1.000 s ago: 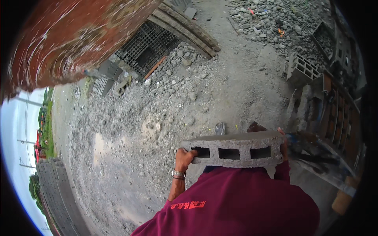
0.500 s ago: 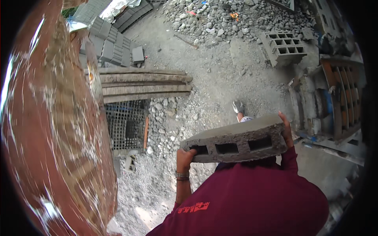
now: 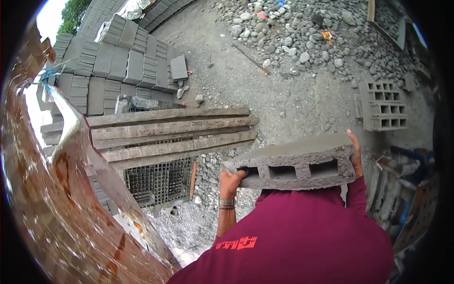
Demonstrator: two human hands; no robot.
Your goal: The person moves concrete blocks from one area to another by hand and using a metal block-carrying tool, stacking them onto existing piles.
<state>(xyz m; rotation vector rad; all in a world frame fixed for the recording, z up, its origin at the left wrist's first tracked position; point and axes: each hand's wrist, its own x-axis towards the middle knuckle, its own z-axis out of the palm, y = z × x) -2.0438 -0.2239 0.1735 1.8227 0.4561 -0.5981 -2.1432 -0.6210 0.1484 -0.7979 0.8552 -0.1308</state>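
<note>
A grey concrete hollow block [image 3: 302, 165] is held up in front of my maroon shirt, with three square holes along the side facing me. My left hand [image 3: 231, 184] grips its left end, the thumb hooked into the nearest hole. At the other end, my right hand [image 3: 355, 154] is wrapped round the edge with its fingers reaching up past the top. The undersides of both grips are hidden by the block.
Rough timber beams [image 3: 175, 128] lie to the left above a grid-like crate [image 3: 161, 182]. Beyond are stacked blocks [image 3: 135, 66] and a gravel heap [image 3: 302, 35]. More hollow blocks [image 3: 385, 106] stand at right. A rusty sheet [image 3: 61, 189] rises close on my left.
My view has shifted, so the beams and stacked blocks show more fully and the rusty sheet sits lower. Both hands still hold the block; the foot seen beyond it is now hidden.
</note>
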